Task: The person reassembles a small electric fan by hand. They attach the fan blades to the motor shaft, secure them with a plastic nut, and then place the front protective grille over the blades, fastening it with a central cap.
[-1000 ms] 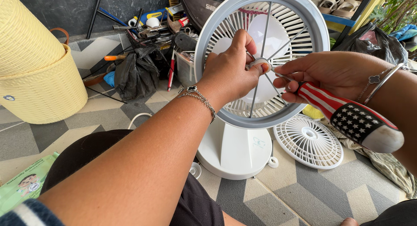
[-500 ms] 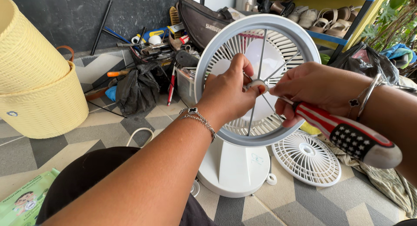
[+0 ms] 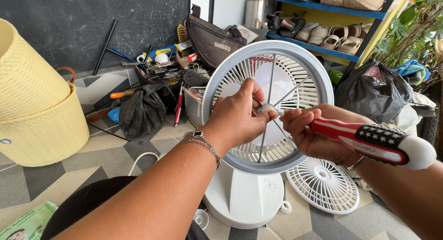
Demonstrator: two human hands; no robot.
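A white desk fan [image 3: 249, 194] with a grey ring guard [image 3: 217, 78] stands on the tiled floor in front of me. My left hand [image 3: 237, 115] pinches the small white hub cap [image 3: 266, 109] at the centre of the wire spokes. My right hand [image 3: 314, 134] grips a screwdriver [image 3: 369, 141] with a red-and-white striped, star-patterned handle; its tip points at the hub. Both wrists wear bracelets.
A loose white fan grille [image 3: 323, 184] lies on the floor at the right. Two stacked yellow woven baskets [image 3: 32, 115] stand left. Tools, a black bag [image 3: 140, 111] and a clear box are piled against the dark wall. A shoe shelf [image 3: 332, 18] and black sack [image 3: 371, 97] are behind.
The view has tilted up, so the fan sits lower in frame. My right hand has rolled over on the screwdriver handle; my left hand keeps hold of the hub cap.
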